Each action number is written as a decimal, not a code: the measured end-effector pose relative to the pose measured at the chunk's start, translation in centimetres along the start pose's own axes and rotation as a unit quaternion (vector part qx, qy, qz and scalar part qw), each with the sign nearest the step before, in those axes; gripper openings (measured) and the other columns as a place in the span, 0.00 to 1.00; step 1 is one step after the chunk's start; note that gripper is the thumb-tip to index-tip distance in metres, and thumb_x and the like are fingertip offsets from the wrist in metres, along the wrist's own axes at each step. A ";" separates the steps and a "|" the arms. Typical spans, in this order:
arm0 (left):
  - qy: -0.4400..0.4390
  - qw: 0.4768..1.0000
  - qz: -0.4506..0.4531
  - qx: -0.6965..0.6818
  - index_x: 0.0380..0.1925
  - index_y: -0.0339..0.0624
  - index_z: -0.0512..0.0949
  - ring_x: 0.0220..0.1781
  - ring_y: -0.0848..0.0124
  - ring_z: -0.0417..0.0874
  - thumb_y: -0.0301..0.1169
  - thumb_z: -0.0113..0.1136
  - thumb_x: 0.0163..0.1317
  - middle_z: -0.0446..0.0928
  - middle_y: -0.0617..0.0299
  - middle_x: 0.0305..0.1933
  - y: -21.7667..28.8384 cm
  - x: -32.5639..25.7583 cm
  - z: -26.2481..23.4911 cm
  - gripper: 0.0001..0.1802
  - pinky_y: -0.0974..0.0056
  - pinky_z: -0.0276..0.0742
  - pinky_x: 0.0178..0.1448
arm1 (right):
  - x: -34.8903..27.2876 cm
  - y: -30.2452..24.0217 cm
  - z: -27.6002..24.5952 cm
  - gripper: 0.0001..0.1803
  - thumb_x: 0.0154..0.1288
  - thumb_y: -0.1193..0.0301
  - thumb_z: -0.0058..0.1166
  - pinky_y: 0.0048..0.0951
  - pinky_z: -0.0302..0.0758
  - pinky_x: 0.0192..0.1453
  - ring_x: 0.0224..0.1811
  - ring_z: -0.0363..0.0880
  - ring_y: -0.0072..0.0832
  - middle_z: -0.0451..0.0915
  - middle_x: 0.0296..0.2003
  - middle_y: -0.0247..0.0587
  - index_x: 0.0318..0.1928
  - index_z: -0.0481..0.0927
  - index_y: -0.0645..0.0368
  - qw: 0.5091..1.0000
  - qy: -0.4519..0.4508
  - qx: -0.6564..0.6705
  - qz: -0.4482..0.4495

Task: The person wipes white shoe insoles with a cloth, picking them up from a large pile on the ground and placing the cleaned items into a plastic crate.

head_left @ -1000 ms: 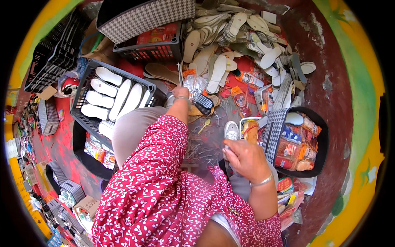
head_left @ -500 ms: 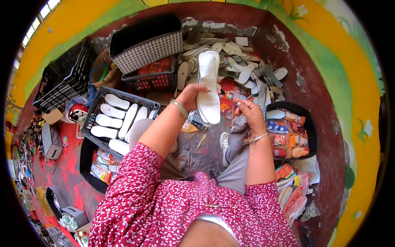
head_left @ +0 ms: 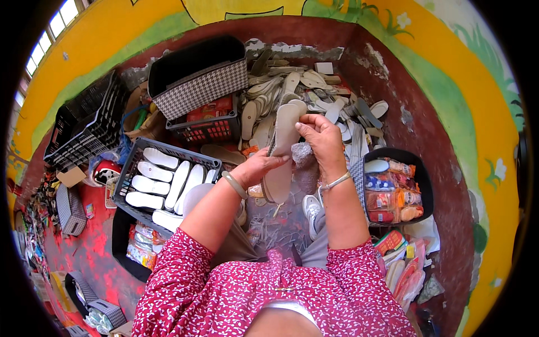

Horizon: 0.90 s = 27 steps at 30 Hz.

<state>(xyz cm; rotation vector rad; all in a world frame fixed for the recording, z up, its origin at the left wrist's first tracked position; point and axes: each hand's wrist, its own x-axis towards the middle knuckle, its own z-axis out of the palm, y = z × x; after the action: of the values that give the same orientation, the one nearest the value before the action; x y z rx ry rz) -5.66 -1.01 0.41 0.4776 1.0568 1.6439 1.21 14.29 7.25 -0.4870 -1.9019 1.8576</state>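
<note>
My left hand is closed around the middle of a long beige shoe sole, its thumb across the face. The sole stands nearly upright in front of me, and a layered edge shows on its left side. My right hand pinches at its upper right edge, thumb on the face; whether a small thing is also between those fingers, I cannot tell. Just under the right hand is a grey, fuzzy bundle, partly covering the sole's right side. How the bundle is held is hidden.
A dark crate of white soles stands to the left. Ahead, a pile of loose soles lies against the wall beside a houndstooth bin. A basket of packaged goods stands to the right. My shoe rests on the scrap-strewn floor.
The sole has come lower and now shows its beige face instead of the white one. My right hand has moved up and left onto its edge, with the grey bundle shifting left too.
</note>
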 end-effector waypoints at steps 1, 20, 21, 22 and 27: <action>0.014 0.999 0.000 0.039 0.51 0.38 0.71 0.45 0.70 0.78 0.30 0.56 0.62 0.76 0.62 0.42 -0.1 0.2 -0.3 0.17 0.65 0.74 0.50 | 0.2 0.2 -0.1 0.12 0.56 0.74 0.62 0.16 0.71 0.36 0.30 0.74 0.14 0.80 0.30 0.33 0.40 0.78 0.66 1.000 -0.004 0.024 0.009; 0.005 0.999 -0.038 -0.028 0.56 0.37 0.67 0.48 0.67 0.78 0.27 0.60 0.57 0.75 0.58 0.48 0.3 0.8 1.0 0.25 0.61 0.75 0.52 | 1.7 2.7 -3.3 0.08 0.55 0.76 0.62 0.17 0.68 0.32 0.27 0.69 0.14 0.76 0.27 0.27 0.36 0.78 0.60 0.987 -0.032 0.158 0.026; 0.009 0.999 -0.039 -0.024 0.55 0.37 0.67 0.47 0.67 0.78 0.27 0.59 0.57 0.75 0.58 0.47 0.0 0.9 0.9 0.25 0.61 0.75 0.51 | 1.6 2.8 -3.3 0.08 0.55 0.76 0.62 0.17 0.68 0.33 0.27 0.69 0.13 0.77 0.27 0.27 0.36 0.78 0.60 0.991 -0.019 0.135 0.008; 0.011 0.999 -0.039 -0.022 0.55 0.37 0.68 0.47 0.67 0.79 0.27 0.59 0.57 0.75 0.58 0.47 -0.2 1.0 0.8 0.24 0.61 0.76 0.51 | 1.4 2.9 -3.3 0.08 0.55 0.76 0.62 0.17 0.68 0.33 0.27 0.70 0.13 0.77 0.27 0.27 0.37 0.78 0.60 0.994 -0.004 0.111 -0.010; 0.026 0.996 -0.080 -0.042 0.56 0.37 0.67 0.47 0.68 0.79 0.29 0.60 0.58 0.75 0.58 0.47 0.0 1.3 1.6 0.25 0.61 0.76 0.51 | 0.9 3.1 -3.6 0.08 0.56 0.76 0.61 0.16 0.68 0.34 0.28 0.70 0.13 0.78 0.28 0.27 0.37 0.78 0.61 0.997 0.031 0.032 -0.060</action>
<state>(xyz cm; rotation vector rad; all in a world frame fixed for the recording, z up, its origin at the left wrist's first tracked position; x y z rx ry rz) -4.92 0.83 0.98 0.2885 1.0316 1.5584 2.23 17.89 4.25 -0.3974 -1.7845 1.7996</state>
